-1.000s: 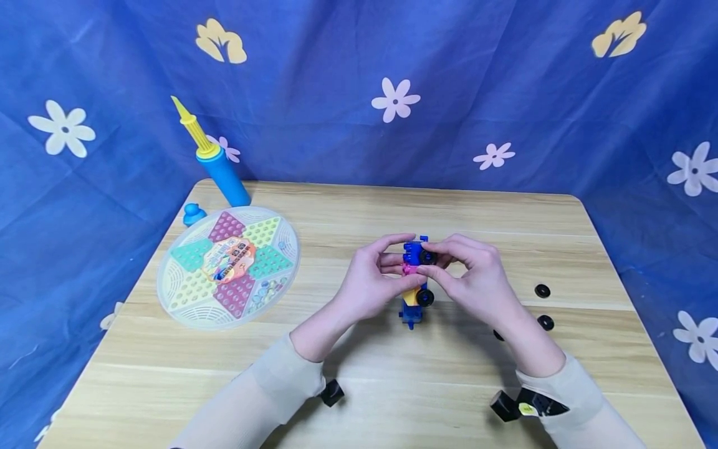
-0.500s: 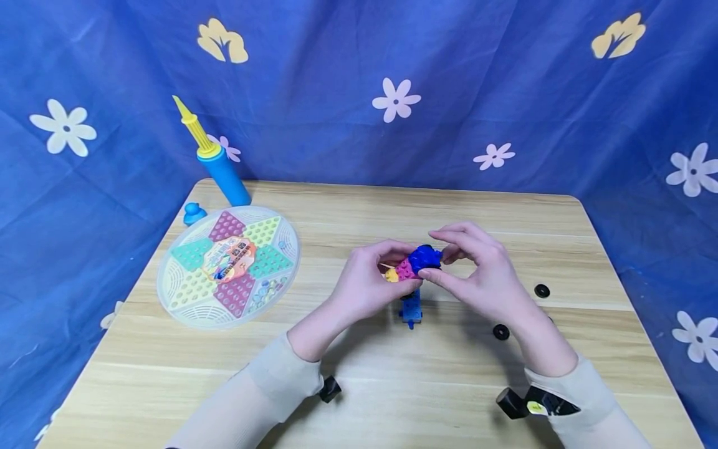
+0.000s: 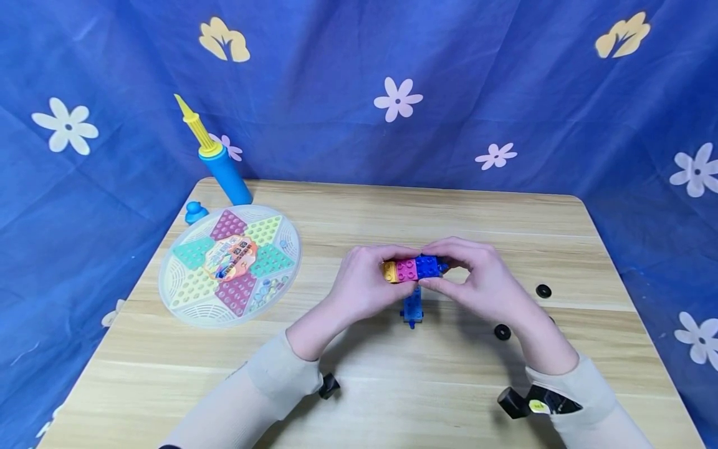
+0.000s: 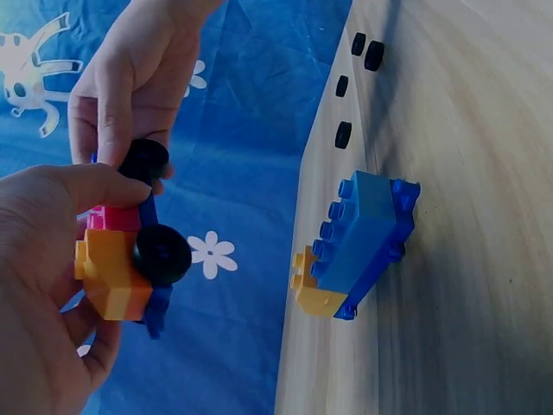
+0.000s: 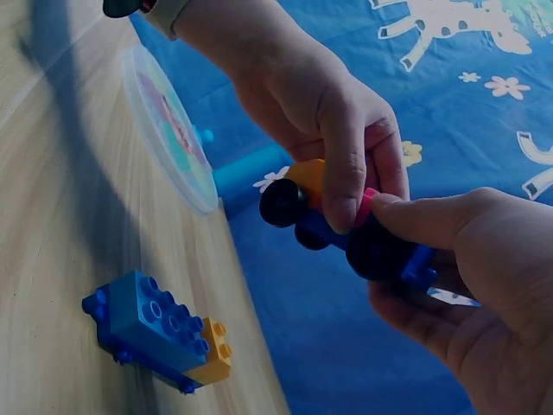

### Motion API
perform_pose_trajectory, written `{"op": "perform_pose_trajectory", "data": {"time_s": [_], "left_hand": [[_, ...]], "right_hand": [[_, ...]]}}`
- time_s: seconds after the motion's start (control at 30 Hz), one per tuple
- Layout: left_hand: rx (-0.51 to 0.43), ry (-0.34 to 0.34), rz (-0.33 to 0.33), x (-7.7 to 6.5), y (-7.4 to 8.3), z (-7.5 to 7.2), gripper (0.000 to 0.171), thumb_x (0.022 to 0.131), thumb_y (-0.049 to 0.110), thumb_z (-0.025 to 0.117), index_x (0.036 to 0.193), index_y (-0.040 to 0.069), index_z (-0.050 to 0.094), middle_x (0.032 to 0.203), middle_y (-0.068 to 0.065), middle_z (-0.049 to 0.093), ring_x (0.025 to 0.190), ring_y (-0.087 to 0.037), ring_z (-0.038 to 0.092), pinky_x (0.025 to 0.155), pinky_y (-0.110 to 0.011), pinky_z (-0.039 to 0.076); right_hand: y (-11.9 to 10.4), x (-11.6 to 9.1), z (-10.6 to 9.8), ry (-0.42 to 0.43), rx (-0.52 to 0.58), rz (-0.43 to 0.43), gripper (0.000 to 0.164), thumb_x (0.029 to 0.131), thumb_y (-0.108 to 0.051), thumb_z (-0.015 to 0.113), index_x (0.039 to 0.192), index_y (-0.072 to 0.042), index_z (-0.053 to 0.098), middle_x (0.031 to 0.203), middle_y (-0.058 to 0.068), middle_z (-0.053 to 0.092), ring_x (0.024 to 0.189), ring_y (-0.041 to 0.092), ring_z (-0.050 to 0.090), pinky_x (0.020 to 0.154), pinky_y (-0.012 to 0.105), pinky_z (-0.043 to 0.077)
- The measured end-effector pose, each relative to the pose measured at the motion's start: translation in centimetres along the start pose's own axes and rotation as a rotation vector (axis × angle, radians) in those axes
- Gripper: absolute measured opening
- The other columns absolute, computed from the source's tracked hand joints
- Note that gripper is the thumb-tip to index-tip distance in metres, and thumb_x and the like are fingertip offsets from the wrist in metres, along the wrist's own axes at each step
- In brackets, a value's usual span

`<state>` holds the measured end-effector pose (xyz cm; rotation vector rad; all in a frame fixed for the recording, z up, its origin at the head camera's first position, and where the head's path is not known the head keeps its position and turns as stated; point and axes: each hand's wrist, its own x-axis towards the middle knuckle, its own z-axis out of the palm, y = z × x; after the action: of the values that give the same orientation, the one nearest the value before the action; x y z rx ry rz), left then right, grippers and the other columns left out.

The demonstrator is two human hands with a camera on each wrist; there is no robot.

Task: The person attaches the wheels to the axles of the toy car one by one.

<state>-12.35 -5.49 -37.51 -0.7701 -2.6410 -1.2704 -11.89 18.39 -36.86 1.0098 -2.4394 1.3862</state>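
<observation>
Both hands hold a toy brick car [image 3: 406,269] above the table, crosswise with its studs up. Its bricks are yellow, pink and blue on a blue base, with black wheels [image 4: 162,254]. My left hand [image 3: 361,277] grips the yellow end, thumb on the near side. The blue end is pinched between the thumb and fingers of my right hand [image 3: 479,274]. Below them on the table stands a second brick vehicle [image 5: 160,328], with a blue and a yellow brick on a blue base; no wheels show on its axle stubs. The hands partly cover it in the head view.
Several loose black wheels [image 4: 343,135] lie to the right, one partly behind the right wrist in the head view. At the left are a round Chinese checkers board [image 3: 182,305], a blue and yellow hand pump [image 3: 224,174] and a small blue knob-like piece [image 3: 195,212].
The toy car has turned from pointing away to lying crosswise, its studs now facing up. My right hand released its fingers partway and closed them again on the blue end.
</observation>
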Motion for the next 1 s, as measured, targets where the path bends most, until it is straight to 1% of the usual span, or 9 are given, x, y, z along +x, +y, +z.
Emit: {"op": "perform_pose_trajectory", "data": {"time_s": [0.13, 0.23, 0.3, 0.37, 0.47, 0.53, 0.7, 0.87, 1.0], "left_hand": [[-0.039, 0.002, 0.058, 0.2, -0.4, -0.1, 0.044, 0.079, 0.018, 0.094, 0.121, 0.017, 0.081, 0.111, 0.004, 0.077, 0.097, -0.009, 0.066, 0.078, -0.030, 0.054], [-0.111, -0.018, 0.097, 0.3, -1.1, -0.2, 0.050, 0.082, 0.020, 0.094, 0.128, 0.015, 0.077, 0.126, 0.006, 0.073, 0.112, -0.009, 0.064, 0.088, -0.032, 0.056], [-0.167, -0.032, 0.087, 0.4, -1.6, -0.4, 0.054, 0.083, 0.022, 0.094, 0.132, 0.017, 0.074, 0.135, 0.009, 0.069, 0.121, -0.008, 0.062, 0.091, -0.033, 0.057], [-0.233, -0.038, 0.055, 0.4, -2.1, -0.6, 0.054, 0.084, 0.022, 0.094, 0.134, 0.017, 0.073, 0.140, 0.011, 0.065, 0.125, -0.008, 0.062, 0.092, -0.033, 0.059], [-0.334, -0.033, 0.015, 0.4, -2.4, -0.9, 0.049, 0.086, 0.018, 0.092, 0.131, 0.015, 0.074, 0.138, 0.007, 0.068, 0.116, -0.010, 0.068, 0.085, -0.032, 0.063], [-0.375, -0.032, 0.012, 0.5, -2.5, -1.0, 0.046, 0.086, 0.015, 0.092, 0.129, 0.011, 0.076, 0.133, 0.003, 0.071, 0.107, -0.012, 0.073, 0.080, -0.032, 0.064], [-0.367, -0.064, 0.008, 1.6, -2.8, -1.3, 0.045, 0.086, 0.014, 0.092, 0.128, 0.008, 0.077, 0.122, -0.002, 0.076, 0.092, -0.012, 0.076, 0.075, -0.030, 0.064], [-0.405, -0.111, -0.061, 3.4, -3.5, -1.5, 0.046, 0.087, 0.014, 0.091, 0.131, 0.010, 0.076, 0.120, -0.005, 0.077, 0.081, -0.015, 0.078, 0.073, -0.032, 0.065], [-0.404, -0.119, -0.069, 5.3, -4.9, -1.1, 0.048, 0.088, 0.014, 0.090, 0.133, 0.008, 0.075, 0.122, -0.008, 0.076, 0.086, -0.016, 0.078, 0.073, -0.033, 0.065]], "right_hand": [[0.2, -0.2, 0.0, 0.029, 0.107, 0.037, 0.043, 0.082, 0.001, 0.091, 0.121, -0.007, 0.078, 0.122, 0.002, 0.074, 0.104, 0.018, 0.072, 0.090, 0.032, 0.061], [0.5, -0.4, -0.2, 0.064, 0.180, 0.048, 0.045, 0.080, 0.008, 0.089, 0.122, -0.004, 0.077, 0.121, 0.005, 0.073, 0.104, 0.021, 0.072, 0.090, 0.035, 0.061], [0.7, -0.5, -0.3, 0.088, 0.218, 0.052, 0.047, 0.079, 0.013, 0.088, 0.123, -0.001, 0.076, 0.122, 0.008, 0.073, 0.104, 0.024, 0.072, 0.090, 0.036, 0.062], [1.0, -0.6, -0.6, 0.110, 0.254, 0.065, 0.049, 0.078, 0.016, 0.087, 0.123, 0.001, 0.075, 0.122, 0.010, 0.073, 0.105, 0.026, 0.072, 0.091, 0.036, 0.061], [1.5, -0.7, -0.9, 0.130, 0.298, 0.094, 0.050, 0.078, 0.019, 0.085, 0.124, 0.002, 0.075, 0.123, 0.014, 0.072, 0.105, 0.027, 0.071, 0.091, 0.036, 0.061], [1.9, -0.7, -1.0, 0.137, 0.325, 0.112, 0.050, 0.078, 0.020, 0.084, 0.124, 0.003, 0.075, 0.123, 0.017, 0.071, 0.106, 0.028, 0.071, 0.092, 0.035, 0.061], [3.0, -0.4, -1.3, 0.127, 0.343, 0.169, 0.048, 0.082, 0.018, 0.083, 0.127, 0.003, 0.074, 0.127, 0.021, 0.070, 0.108, 0.026, 0.072, 0.092, 0.033, 0.061], [4.5, 0.6, -1.9, 0.105, 0.328, 0.235, 0.048, 0.086, 0.014, 0.082, 0.131, 0.003, 0.072, 0.133, 0.020, 0.069, 0.110, 0.022, 0.073, 0.092, 0.032, 0.060], [6.1, 1.6, -2.2, 0.098, 0.259, 0.308, 0.046, 0.088, 0.007, 0.083, 0.132, 0.000, 0.072, 0.132, 0.019, 0.070, 0.106, 0.021, 0.074, 0.089, 0.029, 0.061]]}}
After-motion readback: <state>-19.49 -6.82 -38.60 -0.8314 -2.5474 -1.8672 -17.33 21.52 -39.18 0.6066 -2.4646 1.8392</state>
